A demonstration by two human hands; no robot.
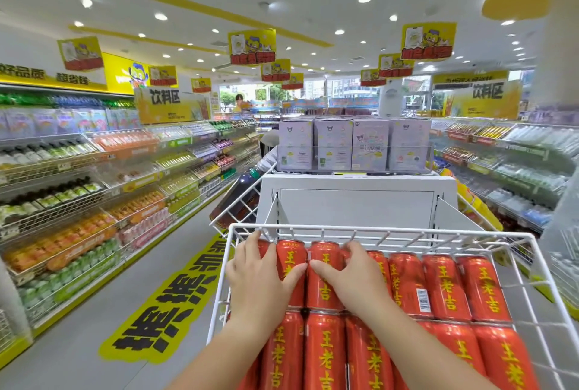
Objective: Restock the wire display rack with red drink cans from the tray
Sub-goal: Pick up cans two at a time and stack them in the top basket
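- Cans [407, 289] lie in rows in the rack [379, 230], near us.
- Left hand [260, 273] and right hand [351, 276] press flat, fingers spread, on the far-left cans.
- Step: pushing cans snug.
- Next: fetch more; no tray shows.
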